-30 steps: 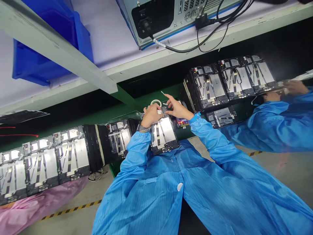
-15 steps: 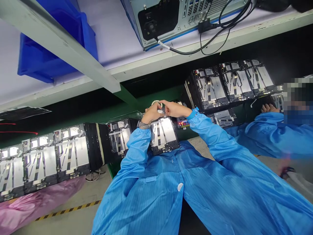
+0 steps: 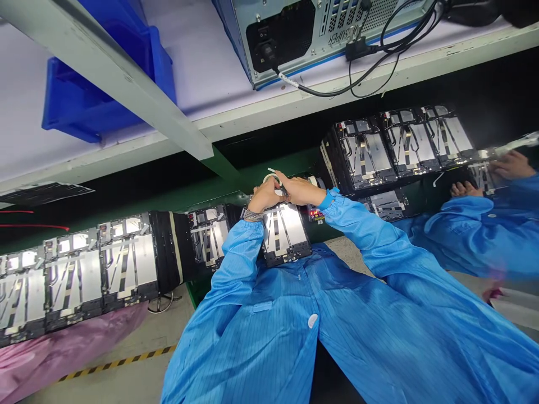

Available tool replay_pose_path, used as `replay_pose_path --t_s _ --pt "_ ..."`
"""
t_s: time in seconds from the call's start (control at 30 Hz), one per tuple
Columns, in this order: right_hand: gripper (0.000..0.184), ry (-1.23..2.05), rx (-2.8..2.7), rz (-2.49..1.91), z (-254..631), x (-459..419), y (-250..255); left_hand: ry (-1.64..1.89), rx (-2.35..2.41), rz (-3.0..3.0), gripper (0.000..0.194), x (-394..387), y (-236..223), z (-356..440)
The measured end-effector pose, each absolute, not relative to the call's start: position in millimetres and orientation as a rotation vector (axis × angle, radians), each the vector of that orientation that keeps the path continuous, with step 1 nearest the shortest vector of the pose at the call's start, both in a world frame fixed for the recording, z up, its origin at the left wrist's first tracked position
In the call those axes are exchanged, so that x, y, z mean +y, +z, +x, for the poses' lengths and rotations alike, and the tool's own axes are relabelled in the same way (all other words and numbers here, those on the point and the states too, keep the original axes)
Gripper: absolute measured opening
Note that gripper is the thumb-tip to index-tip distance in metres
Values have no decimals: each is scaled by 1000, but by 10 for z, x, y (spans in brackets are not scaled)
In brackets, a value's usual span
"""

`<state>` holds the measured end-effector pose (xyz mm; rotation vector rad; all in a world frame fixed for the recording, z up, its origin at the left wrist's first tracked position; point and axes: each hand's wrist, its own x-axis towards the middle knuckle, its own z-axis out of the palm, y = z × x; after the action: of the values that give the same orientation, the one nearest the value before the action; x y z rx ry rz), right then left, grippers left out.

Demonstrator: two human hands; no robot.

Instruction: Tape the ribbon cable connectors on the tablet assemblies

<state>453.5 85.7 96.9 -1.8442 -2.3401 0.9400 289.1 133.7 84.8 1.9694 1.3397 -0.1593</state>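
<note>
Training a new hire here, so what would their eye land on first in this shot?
The bright blue smock sleeves lead up the middle to the left hand and right hand, which meet at what looks like a white roll of tape. A long row of flat metal-backed panels runs across the left side on a dark belt. Along the top, a blue plastic bin and a computer case with black cables stand out.

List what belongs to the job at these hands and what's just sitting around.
In use:
left hand
right hand
tape roll
metal panel under the hands

Just nearby:
panel row on the left
computer case
blue bin
pink plastic sheet
</note>
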Motion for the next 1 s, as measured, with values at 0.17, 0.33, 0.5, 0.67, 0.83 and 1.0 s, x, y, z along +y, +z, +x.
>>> replay_pose_path --t_s 0.17,0.33,0.5,0.67,0.83,1.0 --pt "98 821 -2444 -1869 4484 891 939 -184 1330 1989 49 1356 838 2897" --pt "98 779 -2476 -1869 4471 916 954 -194 1309 1999 54 1379 817 2900" --pt "124 704 -2269 -1936 4624 936 922 -226 1327 2005 52 1384 840 2892" --pt "123 848 -1789 -1902 4973 762 675 -222 1350 1977 48 1374 835 2884" --pt "114 980 -1395 -1716 4964 478 283 -217 1310 2006 43 1413 841 2813" --pt "110 1030 -1276 -1721 4796 438 147 -233 1305 2041 50 1383 877 2819"
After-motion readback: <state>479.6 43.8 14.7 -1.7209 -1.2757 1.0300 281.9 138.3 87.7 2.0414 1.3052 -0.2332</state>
